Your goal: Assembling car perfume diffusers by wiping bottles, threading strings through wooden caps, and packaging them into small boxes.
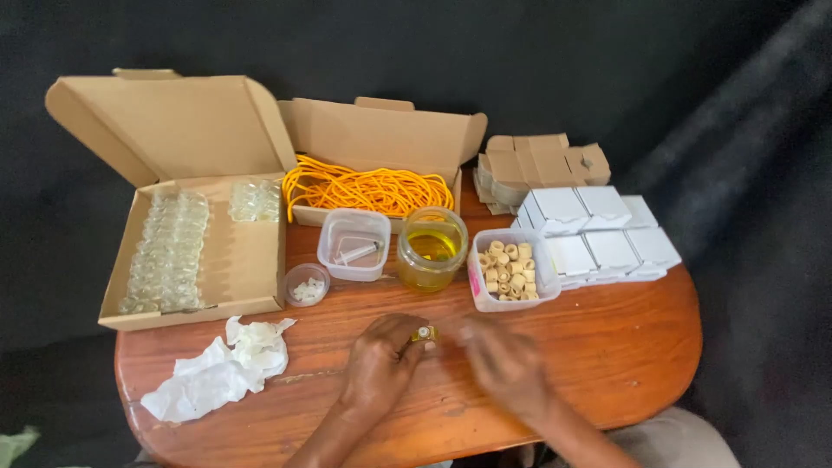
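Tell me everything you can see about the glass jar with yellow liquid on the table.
The glass jar is round, short and clear, with no lid on its wide mouth. Yellow liquid fills most of it. It stands upright on the wooden table, between a clear plastic tub holding a syringe and a clear tub of small beige rings, just in front of the cardboard box of orange cord. Neither hand touches it.
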